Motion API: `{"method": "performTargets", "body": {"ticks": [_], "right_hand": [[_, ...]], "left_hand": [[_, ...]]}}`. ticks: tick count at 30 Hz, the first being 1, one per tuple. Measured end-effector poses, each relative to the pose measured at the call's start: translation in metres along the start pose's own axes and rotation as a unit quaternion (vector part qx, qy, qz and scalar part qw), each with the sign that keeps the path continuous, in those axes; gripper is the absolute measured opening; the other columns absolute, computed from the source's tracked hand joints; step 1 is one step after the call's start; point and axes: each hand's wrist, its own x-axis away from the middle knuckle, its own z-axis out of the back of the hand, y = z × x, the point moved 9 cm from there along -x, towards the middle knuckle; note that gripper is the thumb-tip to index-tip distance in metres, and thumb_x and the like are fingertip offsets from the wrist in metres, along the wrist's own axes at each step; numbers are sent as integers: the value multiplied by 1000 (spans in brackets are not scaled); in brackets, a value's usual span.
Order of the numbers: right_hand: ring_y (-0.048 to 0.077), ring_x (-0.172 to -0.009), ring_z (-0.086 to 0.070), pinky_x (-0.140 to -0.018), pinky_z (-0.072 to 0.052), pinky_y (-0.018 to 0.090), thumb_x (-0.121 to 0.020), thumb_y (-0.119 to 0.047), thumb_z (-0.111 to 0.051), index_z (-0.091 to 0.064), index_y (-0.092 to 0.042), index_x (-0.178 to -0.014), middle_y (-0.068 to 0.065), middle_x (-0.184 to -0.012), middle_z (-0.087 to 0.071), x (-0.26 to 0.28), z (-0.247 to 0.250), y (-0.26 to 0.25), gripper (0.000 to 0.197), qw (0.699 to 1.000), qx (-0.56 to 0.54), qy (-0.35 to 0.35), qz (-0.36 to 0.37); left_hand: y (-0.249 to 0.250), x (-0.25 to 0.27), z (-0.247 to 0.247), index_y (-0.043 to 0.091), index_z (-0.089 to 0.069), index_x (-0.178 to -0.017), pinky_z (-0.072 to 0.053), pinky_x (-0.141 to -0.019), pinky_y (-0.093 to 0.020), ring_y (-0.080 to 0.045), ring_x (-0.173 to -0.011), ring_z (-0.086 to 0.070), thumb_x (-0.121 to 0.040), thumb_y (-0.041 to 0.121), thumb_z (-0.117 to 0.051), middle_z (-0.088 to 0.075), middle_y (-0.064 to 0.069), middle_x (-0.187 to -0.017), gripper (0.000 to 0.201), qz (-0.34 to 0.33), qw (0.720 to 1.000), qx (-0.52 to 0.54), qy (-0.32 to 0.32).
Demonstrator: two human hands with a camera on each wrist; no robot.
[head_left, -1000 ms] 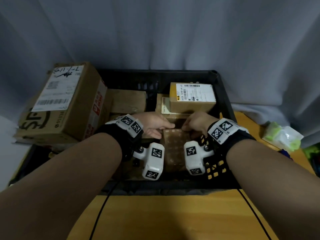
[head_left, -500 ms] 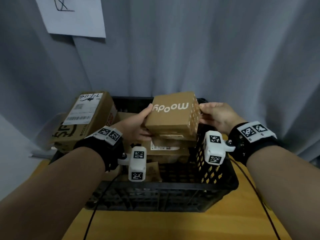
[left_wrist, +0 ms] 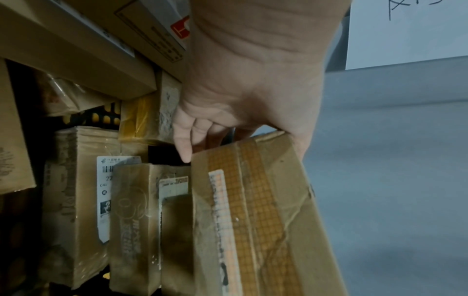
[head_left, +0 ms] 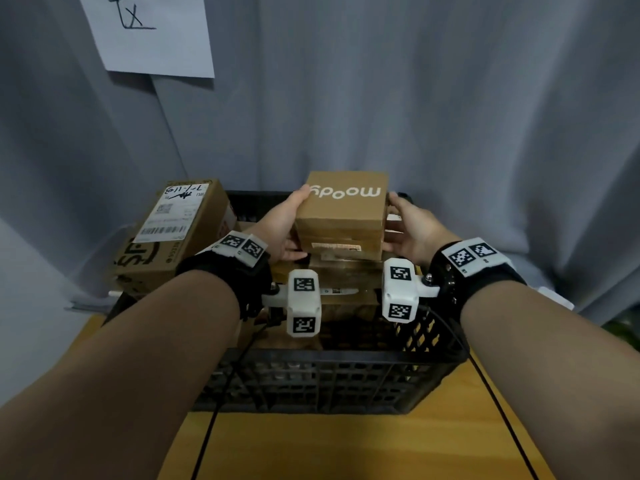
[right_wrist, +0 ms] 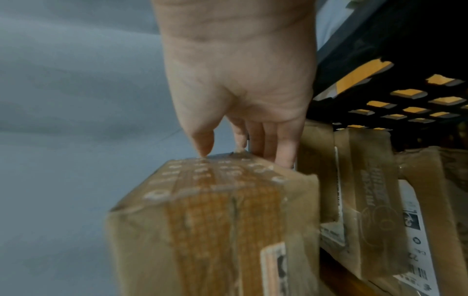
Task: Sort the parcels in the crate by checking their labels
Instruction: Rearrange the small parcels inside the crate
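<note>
While both hands clasp it from either side, the small brown parcel [head_left: 341, 209] printed "moody" sits at the centre of the head view, raised above the black crate [head_left: 311, 379] that fills the lower middle. On its left face the left hand [head_left: 280, 226] has the thumb along the top edge and the fingers [left_wrist: 183, 144] tucked under the taped side. From the right, the right hand [head_left: 410, 225] pinches it, thumb on the dotted face and fingers [right_wrist: 283, 148] close together behind. More parcels [left_wrist: 81, 200] lie packed in the crate below; a large labelled box [head_left: 173, 230] leans at centre left. A paper sheet [head_left: 149, 32] hangs on the grey curtain at upper left
</note>
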Motion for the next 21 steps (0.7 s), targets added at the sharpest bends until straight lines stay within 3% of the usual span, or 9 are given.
{"method": "performTargets", "body": {"ticks": [4,6,10,12,14,16,18,21], "right_hand": [[25,-94,-67,-66,-59,42,-81,-66,-55,-60,-23,-102,5,-104,-65,11,-11,-7,49,997,46,-69,1],[25,-98,-66,-72,-59,45,-78,-69,-55,-59,-24,-107,5,-108,-64,16,-14,-11,54,991,91,-103,6],[28,-111,-60,-93,-52,51,-79,-52,-67,-60,-21,-117,11,-125,-59,20,-14,-16,50,975,177,-133,29],[27,-115,-60,-95,-51,51,-77,-42,-74,-58,-18,-119,12,-128,-59,17,-12,-20,50,971,196,-120,59],[26,-118,-57,-97,-49,53,-67,-31,-83,-48,-20,-129,6,-131,-57,14,-10,-23,73,967,209,-110,93],[23,-124,-50,-100,-46,51,-65,-13,-85,-28,-25,-142,1,-140,-45,16,-11,-29,97,955,234,-106,148],[22,-130,-41,-108,-40,46,-63,0,-83,-19,-27,-146,3,-146,-34,18,-16,-34,108,932,274,-114,207],[21,-133,-36,-114,-32,44,-52,-15,-87,-20,-39,-143,3,-146,-30,16,-24,-30,115,898,345,-131,241]], "left_hand": [[14,4,-3,24,-45,-132,-50,-91,-42,-25,-115,-56,-78,68,-55,-57,-3,-126,70,-71,997,-5,10],[20,6,-3,25,-48,-126,-49,-93,-41,-23,-115,-55,-82,65,-53,-57,0,-125,60,-98,995,0,6],[25,7,-2,24,-50,-123,-48,-97,-41,-21,-117,-55,-87,59,-51,-56,-1,-129,51,-121,992,-26,-5],[25,7,-2,21,-52,-125,-52,-90,-35,-19,-111,-58,-91,55,-46,-58,-1,-129,49,-128,991,-45,-8],[24,9,-2,15,-50,-132,-50,-84,-29,-19,-108,-59,-94,58,-36,-58,-4,-126,59,-130,990,-58,-10],[23,8,1,15,-46,-137,-46,-92,-35,-25,-120,-54,-92,66,-25,-54,-9,-135,71,-126,990,-61,-15],[21,8,3,19,-51,-131,-48,-91,-38,-27,-115,-55,-88,72,-21,-56,-9,-128,75,-112,992,-41,-29],[18,11,3,19,-51,-128,-53,-86,-38,-28,-101,-62,-85,71,-35,-58,-8,-118,69,-86,995,-4,-43]]}}
